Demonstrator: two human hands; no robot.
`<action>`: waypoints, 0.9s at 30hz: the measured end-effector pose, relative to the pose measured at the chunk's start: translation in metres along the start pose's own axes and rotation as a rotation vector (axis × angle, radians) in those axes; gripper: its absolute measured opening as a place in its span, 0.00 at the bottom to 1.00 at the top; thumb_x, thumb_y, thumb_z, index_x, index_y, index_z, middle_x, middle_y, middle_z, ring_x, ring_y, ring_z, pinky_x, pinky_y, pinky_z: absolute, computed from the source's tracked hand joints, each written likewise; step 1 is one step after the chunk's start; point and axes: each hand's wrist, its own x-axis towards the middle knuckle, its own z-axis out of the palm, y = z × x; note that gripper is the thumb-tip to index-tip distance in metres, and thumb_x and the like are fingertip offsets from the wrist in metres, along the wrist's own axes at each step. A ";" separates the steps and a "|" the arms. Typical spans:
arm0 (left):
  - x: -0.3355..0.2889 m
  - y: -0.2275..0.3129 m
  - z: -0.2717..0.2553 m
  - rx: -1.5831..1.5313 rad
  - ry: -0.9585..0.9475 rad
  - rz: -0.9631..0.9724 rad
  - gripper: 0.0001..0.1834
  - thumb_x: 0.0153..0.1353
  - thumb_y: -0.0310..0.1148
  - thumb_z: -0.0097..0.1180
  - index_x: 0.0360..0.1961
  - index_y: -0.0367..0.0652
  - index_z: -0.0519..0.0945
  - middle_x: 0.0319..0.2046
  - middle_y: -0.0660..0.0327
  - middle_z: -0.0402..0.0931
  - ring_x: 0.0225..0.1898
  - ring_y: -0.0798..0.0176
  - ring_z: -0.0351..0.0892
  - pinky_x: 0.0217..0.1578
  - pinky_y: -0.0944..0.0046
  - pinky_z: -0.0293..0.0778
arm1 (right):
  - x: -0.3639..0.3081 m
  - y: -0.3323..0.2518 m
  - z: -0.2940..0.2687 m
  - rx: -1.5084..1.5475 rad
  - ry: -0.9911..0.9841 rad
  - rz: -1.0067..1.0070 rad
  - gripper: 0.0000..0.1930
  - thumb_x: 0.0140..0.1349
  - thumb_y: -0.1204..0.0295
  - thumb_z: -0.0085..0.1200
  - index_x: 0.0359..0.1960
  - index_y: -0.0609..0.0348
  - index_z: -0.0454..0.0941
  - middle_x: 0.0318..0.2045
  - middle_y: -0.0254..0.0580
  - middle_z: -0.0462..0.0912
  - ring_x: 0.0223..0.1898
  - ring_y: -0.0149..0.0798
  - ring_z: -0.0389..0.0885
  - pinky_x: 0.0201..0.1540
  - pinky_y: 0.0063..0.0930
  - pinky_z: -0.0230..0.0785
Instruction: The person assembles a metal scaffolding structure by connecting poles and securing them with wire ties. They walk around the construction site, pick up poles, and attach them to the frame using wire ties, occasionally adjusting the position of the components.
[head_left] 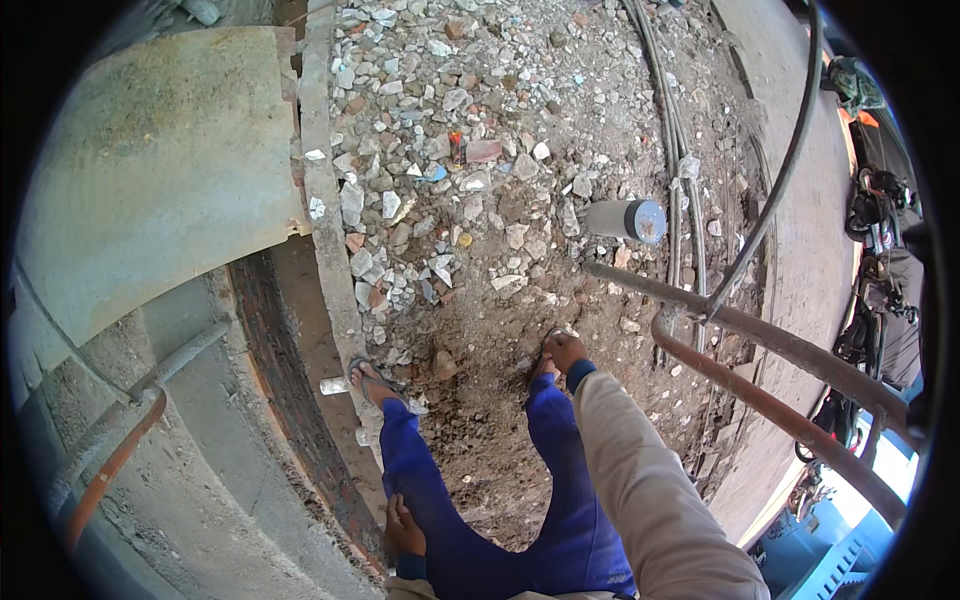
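My left hand (403, 528) is at the side of my left thigh, its fingers curled against the blue trousers (420, 470). Whether cloth or anything else is inside those fingers, I cannot see. Further forward, my right hand (566, 350) shows above my right foot, at the end of an outstretched beige sleeve (640, 460). Its fingers look closed, and what they hold, if anything, is hidden. My left foot (370, 382), in a sandal, stands at the concrete edge beside the rubble.
Broken stones (440, 150) cover the ground ahead. A capped cylindrical container (610, 218) lies beside long pipes (672, 150). Rusty metal bars (780, 350) cross on the right, with parked motorcycles (870, 300) beyond. At left are a large pale sheet (180, 140) and a narrow trench (300, 330).
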 end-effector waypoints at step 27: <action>0.006 0.057 0.033 0.013 0.100 0.222 0.31 0.61 0.38 0.61 0.63 0.37 0.70 0.55 0.51 0.81 0.57 0.46 0.79 0.58 0.51 0.73 | -0.067 -0.012 -0.111 -0.470 0.330 -0.106 0.13 0.66 0.58 0.50 0.41 0.53 0.76 0.37 0.59 0.85 0.39 0.63 0.84 0.43 0.55 0.75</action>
